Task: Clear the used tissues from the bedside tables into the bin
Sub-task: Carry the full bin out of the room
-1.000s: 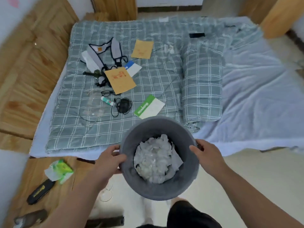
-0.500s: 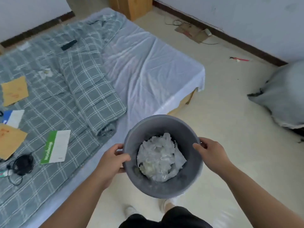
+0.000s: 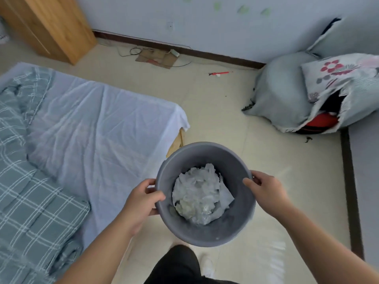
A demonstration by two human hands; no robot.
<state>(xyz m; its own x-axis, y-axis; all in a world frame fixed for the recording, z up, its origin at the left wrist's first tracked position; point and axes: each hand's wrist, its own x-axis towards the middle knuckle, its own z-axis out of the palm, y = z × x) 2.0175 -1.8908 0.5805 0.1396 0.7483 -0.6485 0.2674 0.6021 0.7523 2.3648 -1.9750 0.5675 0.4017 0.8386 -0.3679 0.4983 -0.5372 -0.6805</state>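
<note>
**Bin** (image 3: pixel 240 220): grey, round, upright. It was held off the floor (image 3: pixel 225 119) in front of the person, beside the foot corner of the bed (image 3: pixel 92 130).

**Used tissues** (image 3: pixel 196 193): a crumpled white heap that lay in the bottom of the bin. None showed on the bed or floor.

**Left hand** (image 3: pixel 141 201): gripped the bin's near-left rim, thumb over the lip, fingers (image 3: pixel 149 182) curled round the outer wall.

**Right hand** (image 3: pixel 266 189): gripped the right rim the same way.

**Surroundings:** checked quilt (image 3: pixel 30 201) on the bed, wooden cabinet (image 3: pixel 47 23) against the wall, stuffed cloth bundle (image 3: pixel 287 95) in the corner.

**Progress:** judged well advanced, since a load of tissues was already binned. No bedside bench was in view, so whether any tissues remained could not be told. Setting the bin down appeared still to be done.
</note>
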